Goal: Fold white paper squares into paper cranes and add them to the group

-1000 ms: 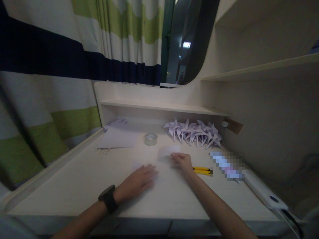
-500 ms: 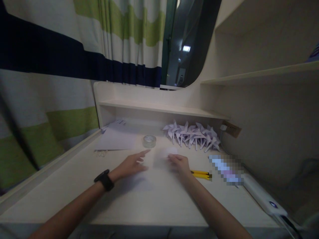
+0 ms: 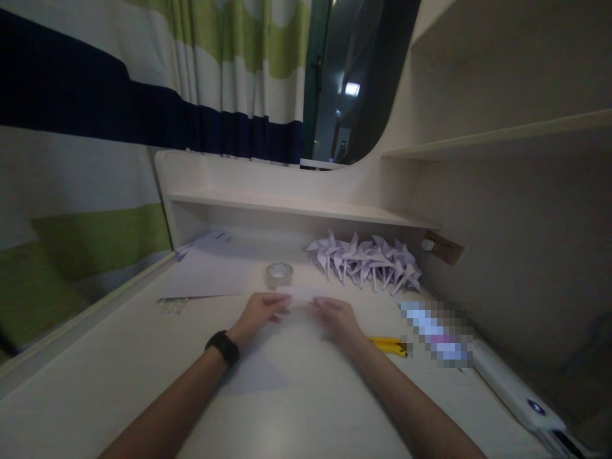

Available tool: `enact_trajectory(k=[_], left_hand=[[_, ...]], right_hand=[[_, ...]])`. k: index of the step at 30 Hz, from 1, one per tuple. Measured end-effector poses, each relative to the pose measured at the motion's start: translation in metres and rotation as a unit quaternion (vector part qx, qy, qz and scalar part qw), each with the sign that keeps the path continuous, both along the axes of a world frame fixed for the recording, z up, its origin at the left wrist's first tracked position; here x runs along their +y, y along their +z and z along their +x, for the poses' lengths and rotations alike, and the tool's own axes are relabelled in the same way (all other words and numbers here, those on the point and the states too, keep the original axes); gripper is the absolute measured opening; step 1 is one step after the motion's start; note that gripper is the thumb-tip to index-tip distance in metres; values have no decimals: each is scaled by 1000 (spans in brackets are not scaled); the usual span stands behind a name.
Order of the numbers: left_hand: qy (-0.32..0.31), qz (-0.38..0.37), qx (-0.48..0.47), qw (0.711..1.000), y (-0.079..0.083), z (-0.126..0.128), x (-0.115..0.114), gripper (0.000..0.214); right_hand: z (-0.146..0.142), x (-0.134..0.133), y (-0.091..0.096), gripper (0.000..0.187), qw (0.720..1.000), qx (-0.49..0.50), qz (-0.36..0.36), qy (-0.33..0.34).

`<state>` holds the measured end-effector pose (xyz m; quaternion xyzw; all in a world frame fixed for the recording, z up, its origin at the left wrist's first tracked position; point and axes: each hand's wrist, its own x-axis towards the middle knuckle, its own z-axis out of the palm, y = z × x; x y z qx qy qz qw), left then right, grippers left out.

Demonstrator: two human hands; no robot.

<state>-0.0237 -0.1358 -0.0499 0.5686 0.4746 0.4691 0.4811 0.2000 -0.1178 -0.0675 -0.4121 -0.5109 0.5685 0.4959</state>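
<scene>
A small white sheet of paper (image 3: 301, 294) is stretched between my two hands, a little above the desk. My left hand (image 3: 264, 310), with a black watch on its wrist, pinches the paper's left edge. On the other side my right hand (image 3: 338, 317) grips the right edge, its fingers slightly blurred. Just behind the paper lies a roll of clear tape (image 3: 279, 275). Another piece of white paper (image 3: 258, 374) rests flat on the desk, partly under my left forearm. Yellow-handled scissors or a similar tool (image 3: 388, 345) lie beside my right wrist, partly covered.
Several folded paper pinwheels (image 3: 366, 260) are heaped at the back right. A stack of white sheets (image 3: 205, 268) lies at the back left, small pale bits (image 3: 173, 306) before it. A blurred-out phone-like object (image 3: 435, 331) and a white power strip (image 3: 516, 386) occupy the right.
My left hand has moved up to the paper and closed on its left edge. The sheet in my right hand now spans both hands. The view has shifted slightly.
</scene>
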Motion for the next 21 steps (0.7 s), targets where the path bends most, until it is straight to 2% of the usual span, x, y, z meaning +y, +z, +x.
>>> enact_trajectory(k=[2, 3, 5, 7, 9, 11, 14, 18, 21], left_hand=[[19, -1, 0, 1000, -1, -3, -3, 43], [30, -3, -2, 1000, 0, -4, -5, 42], [41, -11, -6, 999, 1, -5, -9, 41], [39, -15, -9, 999, 3, -4, -12, 39], [33, -12, -7, 999, 4, -2, -14, 39], [24, -9, -3, 1000, 6, 1, -16, 39], [1, -14, 2, 1000, 7, 3, -18, 41], [-29, -17, 13, 999, 4, 1, -19, 43], [-36, -28, -1, 999, 1, -1, -19, 46]], right_hand=[[17, -1, 11, 57, 993, -96, 55, 48], [29, -2, 18, 61, 977, -169, 108, 67], [54, -9, 34, 61, 912, -347, 195, 99], [77, -20, 45, 65, 833, -489, 224, 126], [92, -33, 47, 65, 791, -553, 230, 123], [100, -43, 43, 54, 783, -571, 222, 108], [107, -47, 31, 38, 792, -571, 209, 56], [120, -36, 18, 34, 779, -597, 185, -39], [121, -29, 12, 39, 782, -590, 180, -92]])
